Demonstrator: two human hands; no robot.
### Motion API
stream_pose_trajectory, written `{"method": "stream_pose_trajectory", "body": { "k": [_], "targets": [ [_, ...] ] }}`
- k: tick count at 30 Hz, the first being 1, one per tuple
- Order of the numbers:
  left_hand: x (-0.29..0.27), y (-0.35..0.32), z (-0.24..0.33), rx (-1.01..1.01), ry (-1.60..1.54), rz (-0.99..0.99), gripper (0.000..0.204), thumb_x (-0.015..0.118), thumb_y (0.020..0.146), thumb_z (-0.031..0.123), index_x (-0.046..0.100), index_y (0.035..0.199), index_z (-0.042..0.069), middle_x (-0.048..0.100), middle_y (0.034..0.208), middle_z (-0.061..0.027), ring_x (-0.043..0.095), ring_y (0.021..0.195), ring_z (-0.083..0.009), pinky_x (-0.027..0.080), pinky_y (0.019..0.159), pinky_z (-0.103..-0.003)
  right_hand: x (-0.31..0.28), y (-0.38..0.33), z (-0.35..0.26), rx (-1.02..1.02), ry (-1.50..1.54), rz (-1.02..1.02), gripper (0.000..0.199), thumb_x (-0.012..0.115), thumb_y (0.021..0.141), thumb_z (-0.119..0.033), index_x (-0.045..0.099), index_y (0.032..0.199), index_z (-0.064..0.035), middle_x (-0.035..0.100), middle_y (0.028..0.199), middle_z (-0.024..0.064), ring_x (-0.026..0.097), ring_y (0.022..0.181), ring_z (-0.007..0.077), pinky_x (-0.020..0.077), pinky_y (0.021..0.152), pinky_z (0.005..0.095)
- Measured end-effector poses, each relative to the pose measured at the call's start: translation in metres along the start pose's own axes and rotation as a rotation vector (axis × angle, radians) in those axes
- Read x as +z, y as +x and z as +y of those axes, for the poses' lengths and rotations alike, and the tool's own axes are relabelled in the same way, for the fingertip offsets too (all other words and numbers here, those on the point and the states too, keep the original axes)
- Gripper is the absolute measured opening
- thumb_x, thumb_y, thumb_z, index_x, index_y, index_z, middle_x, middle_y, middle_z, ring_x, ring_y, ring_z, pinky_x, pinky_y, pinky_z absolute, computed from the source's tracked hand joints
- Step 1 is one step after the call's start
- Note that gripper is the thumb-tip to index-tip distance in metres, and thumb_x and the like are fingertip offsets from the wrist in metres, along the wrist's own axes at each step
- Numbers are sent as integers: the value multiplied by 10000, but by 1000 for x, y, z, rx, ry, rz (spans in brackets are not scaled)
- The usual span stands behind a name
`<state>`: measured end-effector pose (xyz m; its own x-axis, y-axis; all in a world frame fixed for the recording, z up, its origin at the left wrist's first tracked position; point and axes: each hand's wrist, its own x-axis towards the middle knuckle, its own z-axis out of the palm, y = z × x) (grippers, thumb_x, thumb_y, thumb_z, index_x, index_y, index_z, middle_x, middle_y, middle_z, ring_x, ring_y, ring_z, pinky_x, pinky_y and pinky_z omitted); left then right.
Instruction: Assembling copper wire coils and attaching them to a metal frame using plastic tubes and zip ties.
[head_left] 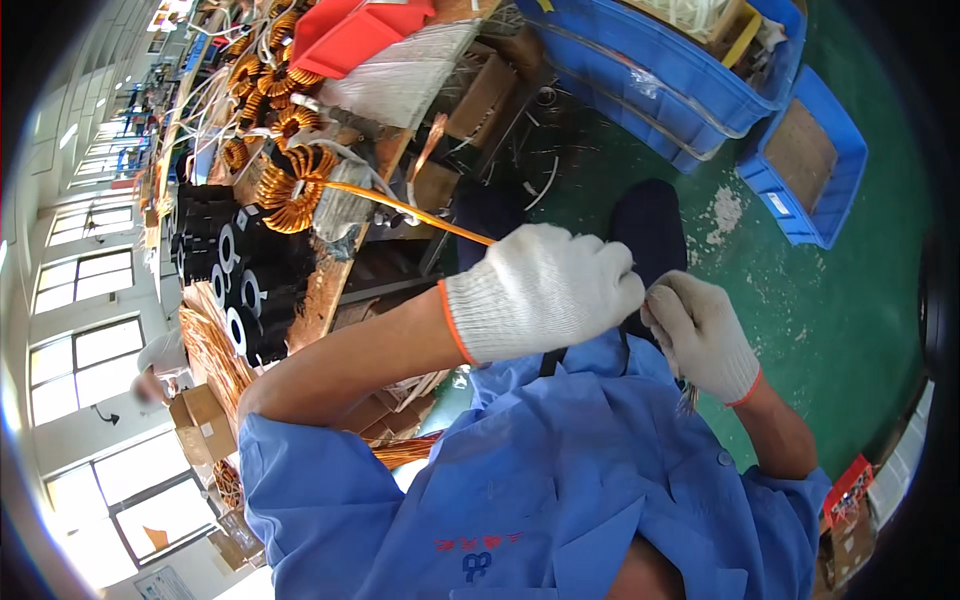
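My left hand, in a white knitted glove with an orange cuff, is closed around a bundle of copper wire. The wire runs taut from a ring-shaped copper coil at the bench edge to my fist. My right hand, gloved the same way, is closed close beside the left one, fingers and thumb pressed together. What it grips is hidden by the glove. Some thin greyish strands show below the right palm; I cannot tell whether they belong to the copper wire.
More copper coils crowd the bench at upper left, beside a red bin. Black ring-shaped parts are stacked nearer. Blue crates stand on the green floor. A long copper wire bundle lies at left.
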<state>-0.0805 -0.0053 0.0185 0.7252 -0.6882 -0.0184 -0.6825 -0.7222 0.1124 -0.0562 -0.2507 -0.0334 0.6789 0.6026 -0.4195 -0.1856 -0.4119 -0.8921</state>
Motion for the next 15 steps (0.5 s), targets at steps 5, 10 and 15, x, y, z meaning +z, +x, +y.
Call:
{"method": "stream_pose_trajectory", "body": {
  "k": [5, 10, 15],
  "targets": [
    [9, -2, -7, -46, -169, -10, 174, 773, 910, 291, 708, 955, 136, 625, 844, -59, 703, 664, -273, 562, 587, -412, 24, -4, 4, -386, -186, 335, 64, 698, 996, -94, 694, 1008, -32, 714, 864, 159, 728, 726, 355, 578, 698, 437],
    [2, 4, -7, 4, -201, 28, 181, 764, 887, 261, 722, 1006, 130, 622, 836, -56, 705, 685, -268, 565, 605, -399, 14, -7, 5, -353, -191, 260, 80, 717, 994, -115, 688, 997, -40, 717, 842, 151, 741, 746, 340, 577, 679, 408],
    [-1, -1, -8, -18, -136, 11, 223, 788, 837, 188, 726, 1043, 130, 635, 855, -49, 710, 749, -277, 565, 630, -414, 3, 0, -1, -8, 53, -15, 103, 734, 999, -147, 709, 1022, -50, 721, 841, 149, 736, 740, 347, 570, 659, 405]
  ]
}}
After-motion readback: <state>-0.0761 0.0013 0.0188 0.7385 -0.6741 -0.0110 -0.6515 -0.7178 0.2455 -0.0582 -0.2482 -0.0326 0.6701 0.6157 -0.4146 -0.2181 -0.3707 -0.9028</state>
